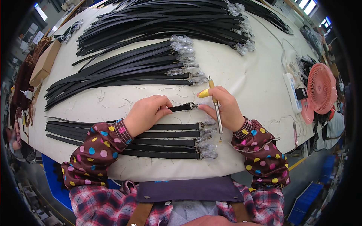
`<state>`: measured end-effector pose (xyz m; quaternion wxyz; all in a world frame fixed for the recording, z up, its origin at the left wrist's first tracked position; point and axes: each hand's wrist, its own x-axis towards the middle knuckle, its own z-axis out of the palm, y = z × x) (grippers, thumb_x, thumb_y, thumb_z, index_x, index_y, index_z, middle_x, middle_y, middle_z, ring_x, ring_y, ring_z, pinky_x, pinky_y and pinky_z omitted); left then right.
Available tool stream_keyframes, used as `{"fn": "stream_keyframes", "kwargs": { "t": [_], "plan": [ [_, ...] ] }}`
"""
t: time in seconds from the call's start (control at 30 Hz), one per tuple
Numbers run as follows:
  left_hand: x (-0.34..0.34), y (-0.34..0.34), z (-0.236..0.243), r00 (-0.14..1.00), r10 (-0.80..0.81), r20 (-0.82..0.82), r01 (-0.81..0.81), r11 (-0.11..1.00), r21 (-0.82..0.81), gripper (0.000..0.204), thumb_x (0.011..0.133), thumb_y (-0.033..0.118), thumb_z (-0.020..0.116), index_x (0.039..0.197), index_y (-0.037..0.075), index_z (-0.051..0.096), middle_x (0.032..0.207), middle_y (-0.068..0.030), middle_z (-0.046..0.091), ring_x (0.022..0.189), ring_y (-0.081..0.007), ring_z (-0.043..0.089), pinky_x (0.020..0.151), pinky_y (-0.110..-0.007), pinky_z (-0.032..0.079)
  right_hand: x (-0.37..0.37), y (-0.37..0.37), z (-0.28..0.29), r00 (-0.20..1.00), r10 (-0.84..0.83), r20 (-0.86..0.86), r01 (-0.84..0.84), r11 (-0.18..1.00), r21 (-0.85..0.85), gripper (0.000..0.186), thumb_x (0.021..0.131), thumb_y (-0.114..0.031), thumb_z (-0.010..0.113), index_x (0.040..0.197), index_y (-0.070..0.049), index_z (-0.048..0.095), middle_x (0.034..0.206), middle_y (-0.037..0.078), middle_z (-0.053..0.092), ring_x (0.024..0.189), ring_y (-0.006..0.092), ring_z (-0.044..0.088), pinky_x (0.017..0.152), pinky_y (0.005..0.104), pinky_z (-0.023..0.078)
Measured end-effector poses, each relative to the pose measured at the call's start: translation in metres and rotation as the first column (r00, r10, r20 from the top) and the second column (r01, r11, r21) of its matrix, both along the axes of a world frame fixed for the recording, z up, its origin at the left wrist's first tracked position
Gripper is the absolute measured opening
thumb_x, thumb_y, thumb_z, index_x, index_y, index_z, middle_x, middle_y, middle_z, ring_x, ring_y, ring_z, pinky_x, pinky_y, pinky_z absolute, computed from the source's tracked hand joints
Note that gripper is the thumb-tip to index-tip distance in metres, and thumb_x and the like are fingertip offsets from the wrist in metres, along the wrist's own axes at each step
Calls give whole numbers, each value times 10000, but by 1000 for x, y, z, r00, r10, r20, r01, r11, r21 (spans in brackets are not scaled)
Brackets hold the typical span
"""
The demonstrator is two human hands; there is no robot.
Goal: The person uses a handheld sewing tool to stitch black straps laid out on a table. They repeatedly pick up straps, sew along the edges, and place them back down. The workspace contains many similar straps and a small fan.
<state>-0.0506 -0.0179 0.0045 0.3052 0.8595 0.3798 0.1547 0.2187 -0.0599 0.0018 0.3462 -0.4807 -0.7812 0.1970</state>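
Observation:
My left hand pinches a black strap a little short of its metal clasp. My right hand holds a slim brass and steel tool upright, with a yellow covering on one finger; its thumb is at the plastic-wrapped end of that clasp. Just below, several black straps lie in parallel, their hardware ends wrapped in clear plastic. Above my hands lies another group of straps with wrapped ends.
A large strap pile lies at the back of the white table. A cardboard box is at the left; a pink fan, power strip and cables are at the right. A person is at the far left edge.

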Motion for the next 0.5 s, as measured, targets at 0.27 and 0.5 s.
{"fn": "stream_keyframes", "kwargs": {
  "t": [0.27,0.5],
  "plan": [
    [11,-8,4,998,-16,-62,22,995,98,153,845,104,702,980,66,641,920,-82,595,759,-231,631,696,-323,518,5,6,-19,987,155,44,-157,986,56,250,779,-32,743,1005,-41,637,947,101,653,858,279,605,739,351,509],
    [37,-4,2,996,-77,51,75,996,43,236,817,102,723,1020,97,605,968,-77,570,775,-246,625,687,-338,516,5,2,-18,994,106,-25,-106,994,15,229,793,-22,738,997,-45,638,863,117,603,791,269,596,693,335,490]
  ]
}}
